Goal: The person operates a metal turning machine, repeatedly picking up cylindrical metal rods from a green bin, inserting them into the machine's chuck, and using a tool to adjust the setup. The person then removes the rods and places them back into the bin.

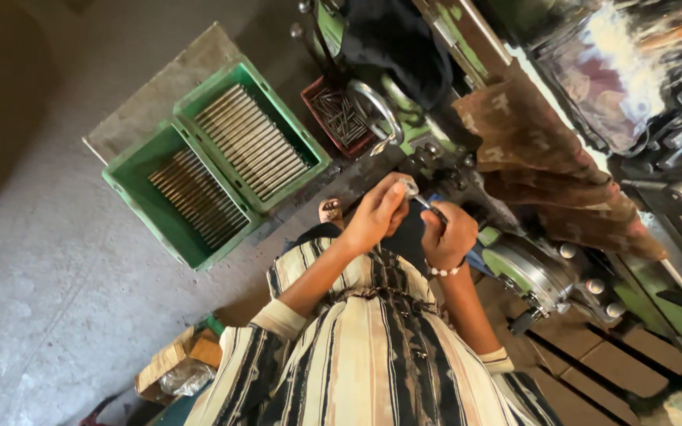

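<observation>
Head view: metal rod between both hands.

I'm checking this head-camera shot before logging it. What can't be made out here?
- Small metal piece: mostly hidden by the left hand, head view.
- Thin tool: its end is hidden in the right hand.
- Red tray parts: too small to identify.
- Machine: top right is washed out by glare.

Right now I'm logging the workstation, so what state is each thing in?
Left hand: closed on a small metal part.
Right hand: gripping a thin tool.
Two green crates: open, filled with metal rods laid in rows.
Red tray: open, holding loose small rods.
Cardboard box: open, on the floor.
</observation>
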